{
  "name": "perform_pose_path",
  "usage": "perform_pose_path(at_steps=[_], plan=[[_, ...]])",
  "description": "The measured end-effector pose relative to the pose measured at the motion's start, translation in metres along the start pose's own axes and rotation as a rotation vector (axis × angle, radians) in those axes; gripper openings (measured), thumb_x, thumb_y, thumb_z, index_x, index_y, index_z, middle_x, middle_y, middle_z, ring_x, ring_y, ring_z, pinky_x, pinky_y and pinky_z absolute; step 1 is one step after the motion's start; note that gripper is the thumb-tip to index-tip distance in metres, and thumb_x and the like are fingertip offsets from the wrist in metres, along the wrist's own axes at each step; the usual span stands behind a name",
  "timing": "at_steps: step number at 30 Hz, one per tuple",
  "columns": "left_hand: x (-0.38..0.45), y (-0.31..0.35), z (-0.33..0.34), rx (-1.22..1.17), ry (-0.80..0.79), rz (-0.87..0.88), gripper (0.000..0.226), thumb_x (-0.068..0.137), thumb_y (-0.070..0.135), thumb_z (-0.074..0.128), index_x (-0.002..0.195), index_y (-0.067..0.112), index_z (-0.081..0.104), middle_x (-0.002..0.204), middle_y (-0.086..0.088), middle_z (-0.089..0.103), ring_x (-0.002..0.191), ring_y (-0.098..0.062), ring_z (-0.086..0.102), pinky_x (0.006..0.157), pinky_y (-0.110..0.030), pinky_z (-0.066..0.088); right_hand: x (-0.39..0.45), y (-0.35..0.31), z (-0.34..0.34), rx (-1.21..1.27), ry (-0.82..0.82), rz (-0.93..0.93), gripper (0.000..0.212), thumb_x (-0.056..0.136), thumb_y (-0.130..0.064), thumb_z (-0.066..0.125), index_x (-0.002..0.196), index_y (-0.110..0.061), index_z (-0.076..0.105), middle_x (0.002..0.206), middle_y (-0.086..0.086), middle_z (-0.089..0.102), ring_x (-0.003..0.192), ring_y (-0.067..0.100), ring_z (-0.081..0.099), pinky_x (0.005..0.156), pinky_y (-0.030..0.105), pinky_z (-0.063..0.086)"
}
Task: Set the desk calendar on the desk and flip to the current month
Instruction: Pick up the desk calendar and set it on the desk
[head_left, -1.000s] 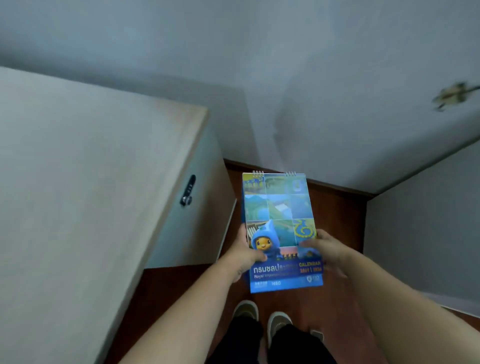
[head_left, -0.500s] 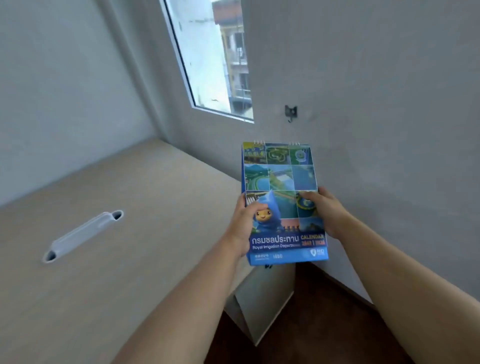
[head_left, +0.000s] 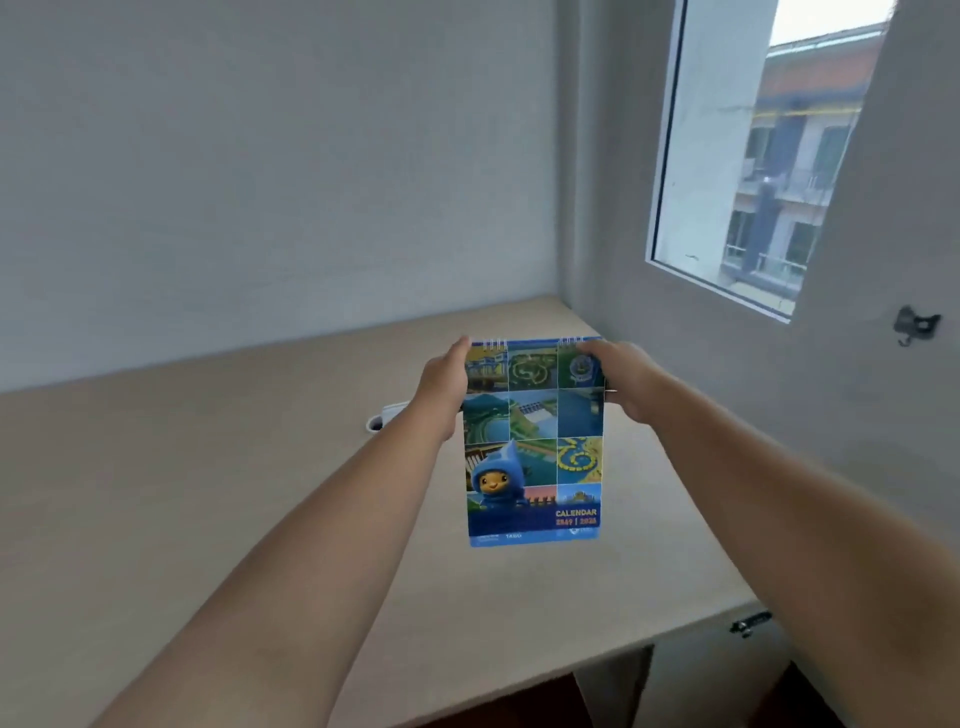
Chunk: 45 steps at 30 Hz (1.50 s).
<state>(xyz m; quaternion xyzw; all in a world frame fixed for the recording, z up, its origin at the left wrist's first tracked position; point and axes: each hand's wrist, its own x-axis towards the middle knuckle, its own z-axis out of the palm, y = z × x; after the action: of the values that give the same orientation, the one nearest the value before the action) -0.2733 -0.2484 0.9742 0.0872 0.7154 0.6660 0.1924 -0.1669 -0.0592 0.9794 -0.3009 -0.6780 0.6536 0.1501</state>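
Observation:
The desk calendar (head_left: 535, 457) has a blue cover with photo tiles, a cartoon figure and wire rings along its top edge. I hold it upright in the air above the light wooden desk (head_left: 208, 493). My left hand (head_left: 447, 384) grips the upper left corner. My right hand (head_left: 623, 384) grips the upper right corner. The lower half of the calendar hangs free, its cover facing me. Whether its bottom edge touches the desk I cannot tell.
A white cable opening (head_left: 382, 418) sits in the desktop just left of my left wrist. Grey walls meet behind the desk. A window (head_left: 763, 171) is at the right, a dark wall hook (head_left: 915, 325) beside it. The desk's front right edge (head_left: 691, 631) drops to the floor.
My view has swung from the floor and desk side up to the desktop. Both hands have slid from the calendar's lower part to its top corners, and the calendar now hangs over the desk.

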Motion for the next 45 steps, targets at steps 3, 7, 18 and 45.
perform_pose_path(at_steps=[3,7,18,45], plan=[[0.022,-0.007,-0.053,0.040,0.107,-0.046,0.043,0.086,0.056,0.049,0.082,0.016,0.064,0.088,-0.009,0.073,0.087,-0.027,0.071,0.087,-0.038,0.052,0.019,0.001,0.058,-0.059,-0.074,-0.033,0.018,0.086,-0.032,0.058,0.090,-0.015,0.058,0.117,0.019,0.067,0.091,0.026,0.063,0.091,0.043,0.050],[0.052,-0.019,-0.110,0.091,0.175,-0.078,0.038,0.086,0.051,0.051,0.082,0.016,0.064,0.088,-0.010,0.069,0.083,-0.027,0.065,0.087,-0.039,0.051,0.049,0.003,0.121,-0.168,-0.149,-0.019,0.032,0.086,-0.037,0.056,0.104,-0.011,0.060,0.119,0.019,0.065,0.096,0.026,0.060,0.080,0.037,0.046],[0.121,-0.078,-0.166,0.114,0.210,-0.206,0.047,0.085,0.055,0.050,0.094,0.012,0.066,0.103,-0.014,0.071,0.096,-0.030,0.066,0.098,-0.046,0.050,0.095,0.048,0.195,-0.409,-0.148,0.032,0.033,0.091,-0.043,0.046,0.099,-0.012,0.054,0.082,0.007,0.055,0.073,0.025,0.051,0.062,0.033,0.038],[0.047,-0.197,-0.132,0.299,0.236,-0.092,0.061,0.073,0.013,0.062,0.102,0.065,0.051,0.100,0.038,0.062,0.105,-0.002,0.058,0.083,-0.018,0.042,0.064,0.164,0.199,-0.290,-0.191,-0.012,0.072,0.081,-0.006,0.052,0.142,-0.038,0.035,0.110,-0.003,0.065,0.084,0.016,0.061,0.062,0.027,0.045]])
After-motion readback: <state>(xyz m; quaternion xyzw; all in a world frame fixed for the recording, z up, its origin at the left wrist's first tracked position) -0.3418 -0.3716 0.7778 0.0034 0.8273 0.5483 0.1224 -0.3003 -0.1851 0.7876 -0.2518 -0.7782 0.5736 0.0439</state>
